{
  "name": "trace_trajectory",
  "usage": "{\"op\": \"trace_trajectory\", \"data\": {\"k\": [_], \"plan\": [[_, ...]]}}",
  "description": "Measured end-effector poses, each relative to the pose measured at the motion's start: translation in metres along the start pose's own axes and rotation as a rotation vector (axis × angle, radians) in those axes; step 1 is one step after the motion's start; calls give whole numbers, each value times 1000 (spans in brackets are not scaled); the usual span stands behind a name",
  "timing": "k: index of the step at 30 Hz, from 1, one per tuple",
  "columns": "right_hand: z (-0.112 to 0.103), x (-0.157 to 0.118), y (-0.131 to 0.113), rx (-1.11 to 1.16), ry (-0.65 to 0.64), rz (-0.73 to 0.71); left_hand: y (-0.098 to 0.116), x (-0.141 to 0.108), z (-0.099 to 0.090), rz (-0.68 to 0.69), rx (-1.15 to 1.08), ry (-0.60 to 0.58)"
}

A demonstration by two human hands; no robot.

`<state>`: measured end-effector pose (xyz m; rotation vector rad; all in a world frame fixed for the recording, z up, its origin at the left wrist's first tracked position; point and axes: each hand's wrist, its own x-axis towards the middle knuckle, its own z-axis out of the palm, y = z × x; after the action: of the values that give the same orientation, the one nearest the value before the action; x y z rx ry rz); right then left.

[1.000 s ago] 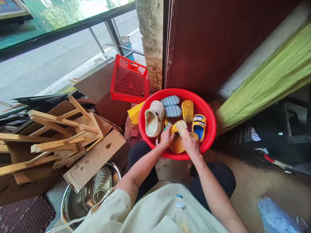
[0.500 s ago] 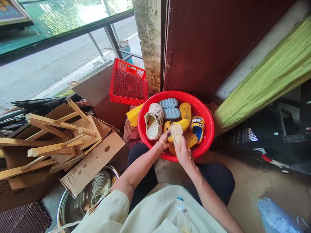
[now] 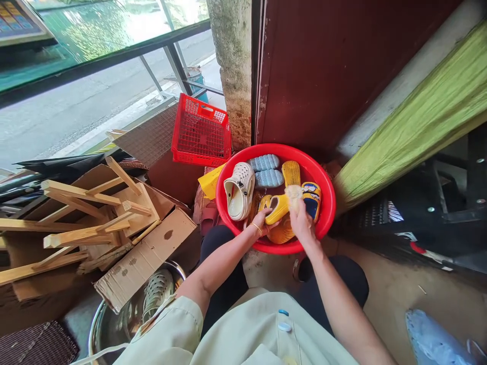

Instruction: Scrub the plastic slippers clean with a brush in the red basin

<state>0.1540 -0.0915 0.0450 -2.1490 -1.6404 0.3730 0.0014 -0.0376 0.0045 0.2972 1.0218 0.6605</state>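
With left hand, gripping a yellow shoe by its open end, over the red tub. With right hand, clasping a pale brush at the shoe's toe. Beyond the hands, 2 blue shoes; ahead-left, a cream clog.

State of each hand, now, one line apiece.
Left hand: closed, holding a yellow clog by its heel end.
Right hand: closed, holding a pale brush at the clog's toe end.

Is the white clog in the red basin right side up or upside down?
The white clog is right side up: its holed top and opening show.
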Motion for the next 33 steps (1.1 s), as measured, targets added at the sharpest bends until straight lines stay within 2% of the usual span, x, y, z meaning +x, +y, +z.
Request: {"op": "trace_trajectory", "data": {"k": [3, 4, 6, 10, 13, 17, 20, 24, 27, 30, 33], "plan": [[17, -55, -12, -5, -76, -113, -1, 9, -2, -50, -99, 52], [20, -68, -13, -3, -98, -155, -2, 11, -1, -44, -111, 70], [19, -80, -9, -58, -112, -147, -7, 13, 0, -2, -77, 92], [-4, -63, 13, -164, -124, -1, -16, 10, 2, 176, 160, 155], [-16, -50, 18, -89, -197, -18, -18, 7, 2, 231, 248, 161], [-10, -36, 2, -100, -388, 8, -17, 6, 2, 307, 310, 149], [3, -9, -15, -173, -423, 69, -19, 5, 2, 389, 406, 148], [17, 31, -26, -203, -387, 115, -26, 7, 1, 273, 385, 71], [20, 42, -26, -203, -408, 111, -29, 12, -2, 272, 290, 30], [19, 34, -22, -195, -444, 77, -28, 16, -3, 274, 191, 46], [16, 11, -21, -192, -472, 47, -23, 16, -4, 241, 90, 55]]}}
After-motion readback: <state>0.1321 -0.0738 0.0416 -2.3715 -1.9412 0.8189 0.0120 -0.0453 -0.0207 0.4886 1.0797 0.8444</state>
